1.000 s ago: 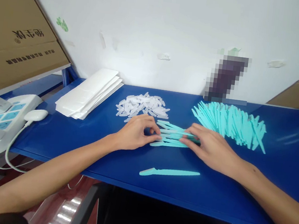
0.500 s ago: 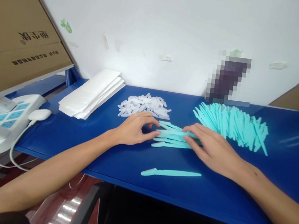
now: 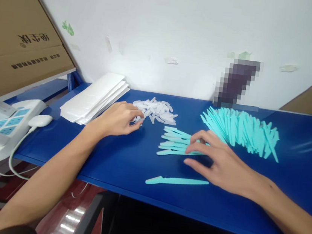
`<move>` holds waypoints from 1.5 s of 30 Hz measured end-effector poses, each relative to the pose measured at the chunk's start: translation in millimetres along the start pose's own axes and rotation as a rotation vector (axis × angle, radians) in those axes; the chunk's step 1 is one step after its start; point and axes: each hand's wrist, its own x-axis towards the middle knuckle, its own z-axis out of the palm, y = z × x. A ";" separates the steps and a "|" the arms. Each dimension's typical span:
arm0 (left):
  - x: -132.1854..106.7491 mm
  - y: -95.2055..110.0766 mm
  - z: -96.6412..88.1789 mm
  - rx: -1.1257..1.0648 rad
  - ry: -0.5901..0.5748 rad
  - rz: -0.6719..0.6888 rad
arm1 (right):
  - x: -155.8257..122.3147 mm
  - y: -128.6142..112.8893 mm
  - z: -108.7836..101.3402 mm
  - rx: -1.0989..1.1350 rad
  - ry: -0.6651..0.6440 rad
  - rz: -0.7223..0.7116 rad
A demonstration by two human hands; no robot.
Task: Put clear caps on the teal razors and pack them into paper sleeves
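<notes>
My left hand [image 3: 120, 119] is at the left edge of a heap of small white blade caps [image 3: 159, 110]. Its thumb and forefinger are curved and apart, with caps showing between the tips. My right hand [image 3: 215, 158] hovers with spread fingers over the handles of several turquoise eyebrow razors [image 3: 174, 139], laid side by side with their heads to the left. It hides their right ends. A single eyebrow razor [image 3: 178, 181] lies alone nearer the table's front edge. Behind my right hand is a large pile of the same turquoise razors [image 3: 242, 129].
White envelopes or sleeves [image 3: 95, 98] are stacked at the back left of the blue table [image 3: 127, 166]. A white power strip [image 3: 9, 125] with a plugged-in charger and cable stands far left, below a cardboard box [image 3: 26, 32]. A white wall [image 3: 155, 26] closes the back.
My left hand has moved left from the razor heads to the white caps. My right hand has let go of a razor, spread its fingers and drawn slightly towards me.
</notes>
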 end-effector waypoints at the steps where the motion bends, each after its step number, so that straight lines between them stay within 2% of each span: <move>1: 0.0 0.4 0.8 -0.011 -0.026 0.000 | -1.0 -5.3 -0.5 0.049 -0.032 -0.026; 5: 4.1 8.5 11.4 0.013 -0.019 0.041 | -3.3 -20.1 2.1 0.093 -0.139 -0.095; 10: 9.4 23.1 22.3 0.099 -0.054 0.056 | -2.1 -21.0 -3.6 0.171 -0.439 0.038; 13: 9.3 27.2 21.4 0.103 -0.078 0.119 | -1.1 -20.6 -8.8 0.207 -0.503 0.073; 15: 8.8 28.0 19.8 0.070 -0.097 0.177 | 0.1 -21.4 -9.1 0.154 -0.475 0.052; 18: 8.3 27.0 19.0 -0.034 -0.123 0.207 | 2.3 -21.1 -5.9 0.056 -0.363 0.019; 23: 8.8 21.8 20.0 -0.272 -0.143 0.047 | 2.4 -10.3 -3.2 0.003 -0.167 0.062; 28: 8.2 20.5 16.8 -0.382 -0.153 -0.017 | 0.0 -0.4 -4.8 0.074 -0.003 0.122; 31: 8.2 24.2 15.4 -0.379 -0.095 -0.018 | -0.3 2.5 -3.2 0.017 0.048 0.119; 37: 10.8 37.2 16.8 -0.507 0.182 0.056 | -1.4 12.0 4.7 -0.123 -0.011 0.184; 45: 8.9 41.1 16.9 -0.558 0.232 0.023 | -1.7 13.9 2.4 -0.173 0.047 0.167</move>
